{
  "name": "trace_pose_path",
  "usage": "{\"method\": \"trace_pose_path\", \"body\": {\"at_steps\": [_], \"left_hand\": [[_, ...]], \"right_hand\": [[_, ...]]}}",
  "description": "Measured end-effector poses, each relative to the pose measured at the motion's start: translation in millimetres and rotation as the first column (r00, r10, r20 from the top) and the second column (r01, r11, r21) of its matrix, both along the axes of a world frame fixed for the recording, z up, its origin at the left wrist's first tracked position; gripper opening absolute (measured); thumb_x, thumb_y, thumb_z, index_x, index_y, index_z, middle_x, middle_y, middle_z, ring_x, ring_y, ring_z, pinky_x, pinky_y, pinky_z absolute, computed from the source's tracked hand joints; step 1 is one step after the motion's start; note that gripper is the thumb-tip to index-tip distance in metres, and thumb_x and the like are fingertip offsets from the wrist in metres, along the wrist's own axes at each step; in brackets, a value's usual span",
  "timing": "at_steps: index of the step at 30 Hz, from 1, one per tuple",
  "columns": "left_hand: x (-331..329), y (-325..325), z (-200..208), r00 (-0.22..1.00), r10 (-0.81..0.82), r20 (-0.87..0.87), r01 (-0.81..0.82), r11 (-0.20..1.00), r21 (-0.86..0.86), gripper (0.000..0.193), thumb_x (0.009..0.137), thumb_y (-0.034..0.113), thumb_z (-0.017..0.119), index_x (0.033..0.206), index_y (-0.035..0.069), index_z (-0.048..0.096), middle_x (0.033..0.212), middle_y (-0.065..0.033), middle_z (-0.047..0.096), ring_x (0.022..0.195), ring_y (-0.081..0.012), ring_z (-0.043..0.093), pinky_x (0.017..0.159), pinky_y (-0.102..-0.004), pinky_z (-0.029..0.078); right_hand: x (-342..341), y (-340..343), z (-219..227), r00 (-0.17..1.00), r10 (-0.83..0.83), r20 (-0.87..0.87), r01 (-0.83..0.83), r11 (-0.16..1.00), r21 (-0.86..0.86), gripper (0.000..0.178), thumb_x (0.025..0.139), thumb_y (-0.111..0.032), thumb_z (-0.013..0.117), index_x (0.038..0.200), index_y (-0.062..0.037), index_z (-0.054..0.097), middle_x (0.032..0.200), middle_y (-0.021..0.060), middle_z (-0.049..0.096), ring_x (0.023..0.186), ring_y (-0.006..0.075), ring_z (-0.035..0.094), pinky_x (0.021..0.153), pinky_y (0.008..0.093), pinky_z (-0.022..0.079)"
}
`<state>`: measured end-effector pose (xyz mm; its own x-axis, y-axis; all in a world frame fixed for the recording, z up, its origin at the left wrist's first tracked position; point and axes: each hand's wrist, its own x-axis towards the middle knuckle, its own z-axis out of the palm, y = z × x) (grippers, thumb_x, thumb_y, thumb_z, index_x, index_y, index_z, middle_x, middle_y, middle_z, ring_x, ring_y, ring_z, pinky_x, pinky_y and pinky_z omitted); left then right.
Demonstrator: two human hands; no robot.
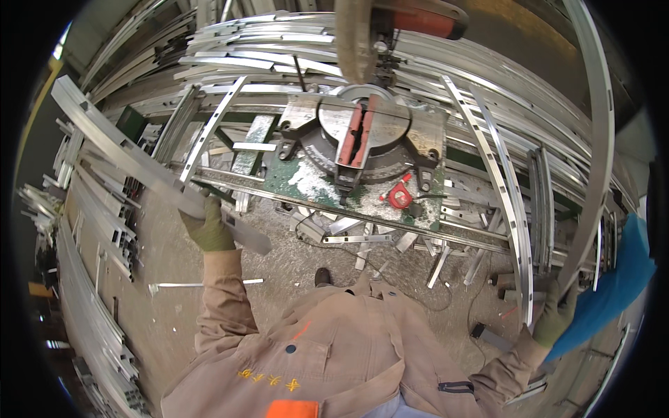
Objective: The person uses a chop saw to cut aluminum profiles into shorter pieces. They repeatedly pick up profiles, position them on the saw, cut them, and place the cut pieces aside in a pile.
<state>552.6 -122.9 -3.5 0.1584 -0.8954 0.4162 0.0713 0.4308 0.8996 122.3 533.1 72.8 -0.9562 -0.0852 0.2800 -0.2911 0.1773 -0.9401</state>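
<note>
Both of my hands wear olive-green gloves. My left hand (210,230) is closed around a long pale metal profile (132,153), near one end of it. That profile slants from the upper left down past my glove, with slots along one side. At the far right my right hand (555,317) is wrapped round the lower end of another long metal profile (601,153), which rises steeply toward the top edge. Ahead stands a mitre saw (412,132) on a green bench (279,171). A red tape measure (400,196) lies beside the saw base.
Slotted metal bars (488,150) rest across the bench's right side, another bar (212,129) on its left. Piled profiles (258,52) fill the back, and stacks (104,223) stand at left. Offcuts (357,239) litter the floor under the bench. Blue sheeting (613,279) hangs right.
</note>
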Motion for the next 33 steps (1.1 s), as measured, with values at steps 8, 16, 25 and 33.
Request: {"method": "trace_pose_path", "body": {"at_steps": [8, 16, 25, 33], "left_hand": [[68, 26, 29, 0.987, 0.159, 0.0, -0.157, 0.98, 0.125, 0.065, 0.105, 0.001, 0.079, 0.165, 0.005, 0.054, 0.13, -0.0118, 0.077, 0.1, -0.0183, 0.076, 0.085, -0.0348, 0.064], [152, 11, 6, 0.952, 0.295, 0.08, -0.304, 0.943, 0.139, 0.074, 0.107, -0.002, 0.077, 0.174, 0.01, 0.051, 0.131, -0.0084, 0.074, 0.102, -0.0145, 0.071, 0.086, -0.0313, 0.061], [263, -158, -24, 0.985, 0.131, 0.112, -0.161, 0.935, 0.317, 0.075, 0.109, -0.005, 0.073, 0.179, 0.009, 0.049, 0.136, -0.0067, 0.073, 0.102, -0.0105, 0.069, 0.082, -0.0275, 0.059], [353, -271, -36, 0.962, -0.076, 0.264, -0.064, 0.874, 0.483, 0.074, 0.109, 0.004, 0.077, 0.18, 0.004, 0.053, 0.131, -0.003, 0.074, 0.105, -0.0116, 0.071, 0.092, -0.0291, 0.061]], "right_hand": [[44, -168, 34, 0.833, 0.545, -0.095, -0.433, 0.75, 0.5, 0.069, 0.093, -0.008, 0.096, 0.158, 0.0009, 0.076, 0.122, 0.0188, 0.086, 0.108, 0.029, 0.081, 0.098, 0.0419, 0.064], [105, -463, -29, 0.635, 0.765, -0.108, -0.479, 0.499, 0.722, 0.065, 0.094, -0.035, 0.097, 0.152, -0.0126, 0.081, 0.123, 0.0224, 0.085, 0.109, 0.0453, 0.082, 0.096, 0.0557, 0.064], [186, -821, -101, 0.489, 0.869, -0.081, -0.454, 0.332, 0.827, 0.067, 0.098, -0.044, 0.094, 0.156, -0.0135, 0.078, 0.135, 0.0209, 0.085, 0.125, 0.0464, 0.079, 0.106, 0.0568, 0.063], [197, -941, -153, 0.54, 0.837, 0.093, -0.632, 0.33, 0.701, 0.068, 0.096, -0.028, 0.099, 0.158, -0.0091, 0.078, 0.15, 0.0248, 0.082, 0.14, 0.0462, 0.076, 0.12, 0.0519, 0.06]]}}
